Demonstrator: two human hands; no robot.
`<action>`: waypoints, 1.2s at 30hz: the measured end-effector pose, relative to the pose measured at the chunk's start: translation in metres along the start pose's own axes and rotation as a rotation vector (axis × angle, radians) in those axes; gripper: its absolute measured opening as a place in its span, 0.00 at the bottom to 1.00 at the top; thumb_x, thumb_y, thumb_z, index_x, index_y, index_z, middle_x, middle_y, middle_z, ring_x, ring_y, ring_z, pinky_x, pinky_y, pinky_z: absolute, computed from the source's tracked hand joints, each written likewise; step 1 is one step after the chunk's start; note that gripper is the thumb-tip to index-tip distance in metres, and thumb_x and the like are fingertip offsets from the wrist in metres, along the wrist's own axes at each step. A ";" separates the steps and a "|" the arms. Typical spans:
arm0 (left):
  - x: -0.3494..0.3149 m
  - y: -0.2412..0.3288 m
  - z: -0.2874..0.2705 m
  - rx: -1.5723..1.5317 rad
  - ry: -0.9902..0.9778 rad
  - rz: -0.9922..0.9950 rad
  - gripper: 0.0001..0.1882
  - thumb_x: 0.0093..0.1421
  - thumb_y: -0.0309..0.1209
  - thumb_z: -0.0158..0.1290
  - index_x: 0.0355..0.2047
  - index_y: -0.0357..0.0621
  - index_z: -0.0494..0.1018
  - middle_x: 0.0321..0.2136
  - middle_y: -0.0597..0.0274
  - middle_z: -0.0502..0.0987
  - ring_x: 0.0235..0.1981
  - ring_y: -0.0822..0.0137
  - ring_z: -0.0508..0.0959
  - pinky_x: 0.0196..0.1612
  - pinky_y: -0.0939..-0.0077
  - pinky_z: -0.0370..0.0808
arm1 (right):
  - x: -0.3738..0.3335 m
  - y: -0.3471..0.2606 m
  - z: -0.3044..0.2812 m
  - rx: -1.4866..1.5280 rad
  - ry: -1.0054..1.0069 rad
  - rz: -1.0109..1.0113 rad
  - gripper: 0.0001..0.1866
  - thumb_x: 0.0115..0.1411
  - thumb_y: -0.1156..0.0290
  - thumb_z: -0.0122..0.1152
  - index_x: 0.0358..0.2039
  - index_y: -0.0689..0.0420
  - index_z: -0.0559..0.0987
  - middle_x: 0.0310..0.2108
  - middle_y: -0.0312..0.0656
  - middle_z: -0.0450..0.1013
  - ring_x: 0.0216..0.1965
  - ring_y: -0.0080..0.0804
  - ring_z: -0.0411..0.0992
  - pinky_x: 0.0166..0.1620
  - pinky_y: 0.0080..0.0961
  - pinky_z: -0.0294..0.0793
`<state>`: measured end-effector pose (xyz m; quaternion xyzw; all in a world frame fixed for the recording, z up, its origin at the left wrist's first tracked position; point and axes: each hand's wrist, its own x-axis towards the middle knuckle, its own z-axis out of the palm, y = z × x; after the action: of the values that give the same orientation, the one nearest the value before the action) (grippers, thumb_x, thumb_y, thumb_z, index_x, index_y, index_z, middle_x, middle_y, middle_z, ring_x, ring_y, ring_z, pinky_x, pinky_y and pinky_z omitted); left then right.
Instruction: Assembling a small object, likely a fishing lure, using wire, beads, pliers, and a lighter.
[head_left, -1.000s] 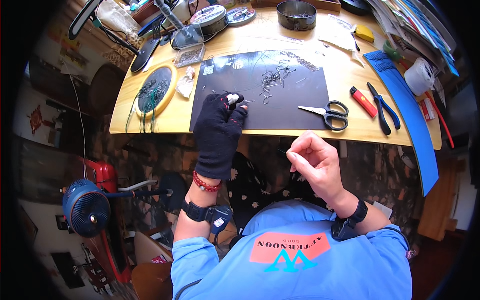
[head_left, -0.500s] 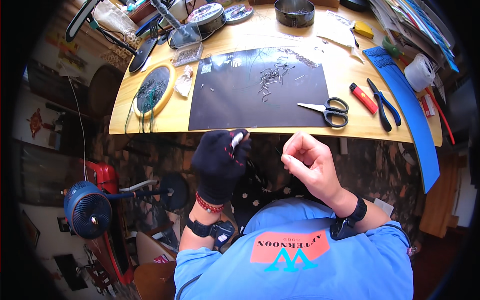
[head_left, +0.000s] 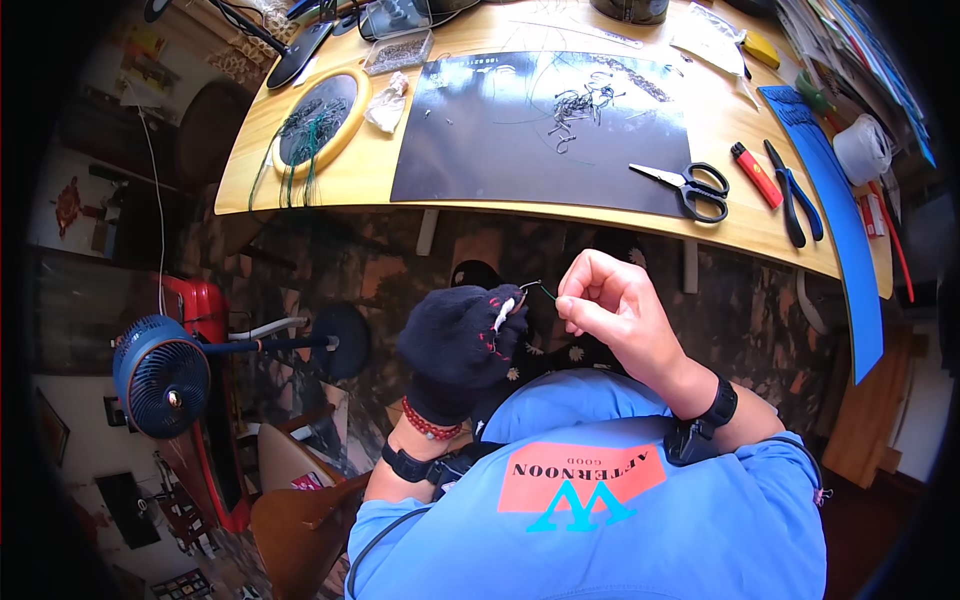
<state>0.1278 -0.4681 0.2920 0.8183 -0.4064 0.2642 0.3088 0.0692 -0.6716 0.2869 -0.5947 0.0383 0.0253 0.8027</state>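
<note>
My left hand [head_left: 458, 335], in a dark glove with red stitching and a worn white patch, is closed with its fingertips pinching a small fish hook [head_left: 530, 284]. The hook's thin end sticks out toward my right hand. My bare right hand [head_left: 622, 310] has its thumb and forefinger pinched on a thin green fishing line [head_left: 546, 291], which runs to the hook. Both hands are over my lap, in front of the table edge. A pile of dark fish hooks [head_left: 580, 108] lies on the black mat [head_left: 470, 150].
Black-handled scissors [head_left: 705, 192] lie across the mat's right edge. Beside them are a red lighter [head_left: 757, 175] and blue-and-black pliers [head_left: 793, 195]. A yellow-rimmed round dish [head_left: 355, 125] holds hooks with green lines. A blue strip [head_left: 840, 250] overhangs the table's right side. A fan [head_left: 160, 375] stands left.
My view has tilted, so the table sits higher. My left hand has turned and come nearer my right hand. The hook and the line between the hands now show more plainly.
</note>
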 end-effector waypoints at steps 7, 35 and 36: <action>0.002 0.007 -0.002 -0.010 -0.031 0.008 0.16 0.48 0.23 0.69 0.40 0.47 0.83 0.34 0.62 0.83 0.33 0.59 0.82 0.35 0.68 0.79 | -0.002 0.004 -0.004 -0.010 0.024 -0.008 0.08 0.62 0.76 0.63 0.28 0.58 0.72 0.25 0.28 0.70 0.26 0.10 0.66 0.29 0.13 0.66; -0.003 0.014 0.000 -0.002 -0.083 0.063 0.17 0.50 0.25 0.68 0.42 0.49 0.82 0.34 0.62 0.83 0.33 0.58 0.82 0.35 0.67 0.78 | -0.001 0.004 -0.011 -0.071 0.041 -0.021 0.05 0.65 0.74 0.67 0.35 0.62 0.81 0.29 0.33 0.77 0.28 0.15 0.74 0.33 0.14 0.75; -0.002 0.014 0.000 -0.002 -0.083 0.060 0.17 0.50 0.25 0.68 0.42 0.49 0.82 0.34 0.62 0.83 0.33 0.58 0.82 0.36 0.67 0.78 | -0.001 0.004 -0.011 -0.071 0.041 -0.019 0.05 0.65 0.74 0.67 0.35 0.62 0.81 0.29 0.33 0.77 0.28 0.15 0.74 0.33 0.14 0.75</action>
<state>0.1147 -0.4741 0.2943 0.8157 -0.4435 0.2389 0.2846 0.0673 -0.6811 0.2798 -0.6234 0.0480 0.0069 0.7804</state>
